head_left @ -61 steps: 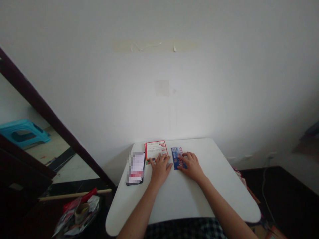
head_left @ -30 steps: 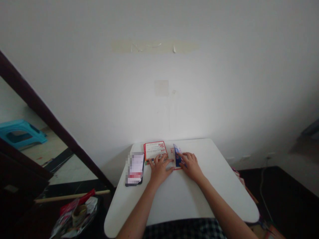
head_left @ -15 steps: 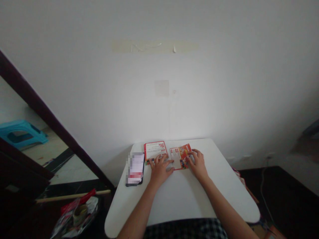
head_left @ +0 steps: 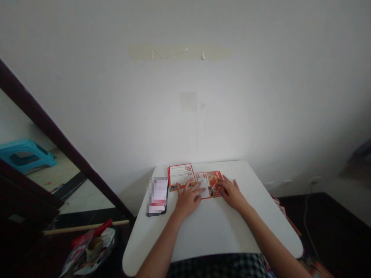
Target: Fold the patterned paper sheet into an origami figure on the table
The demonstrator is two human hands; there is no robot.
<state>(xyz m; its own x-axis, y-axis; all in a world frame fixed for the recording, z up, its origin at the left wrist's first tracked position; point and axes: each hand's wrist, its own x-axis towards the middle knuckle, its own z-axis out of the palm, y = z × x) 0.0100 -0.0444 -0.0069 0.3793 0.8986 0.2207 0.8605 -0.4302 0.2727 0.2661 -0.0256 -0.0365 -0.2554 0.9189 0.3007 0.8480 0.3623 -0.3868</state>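
A red-and-white printed leaflet (head_left: 215,179) with colourful pictures lies on the white table (head_left: 214,231). My left hand (head_left: 188,199) rests with spread fingers between this leaflet and a second sheet, its fingertips reaching the near edge of one and the left edge of the other. That second sheet (head_left: 181,173), red-bordered with lines of print, seems to lie on more paper, since red edges show at its left. On the right side of the leaflet, my right hand (head_left: 232,194) lies with fingers extended over its edge. Parts of both papers are hidden under my fingers.
A phone (head_left: 158,195) with a blurred-out screen lies on the table's left side. The table's back edge meets a pale wall (head_left: 226,127). Down on the left are a dark-framed mirror (head_left: 58,139) and a bag of rubbish (head_left: 92,249).
The leaflet's right part now lies flatter and squarer to the table. My right hand has flattened and shifted slightly down at its right edge; my left hand's fingers have moved slightly right.
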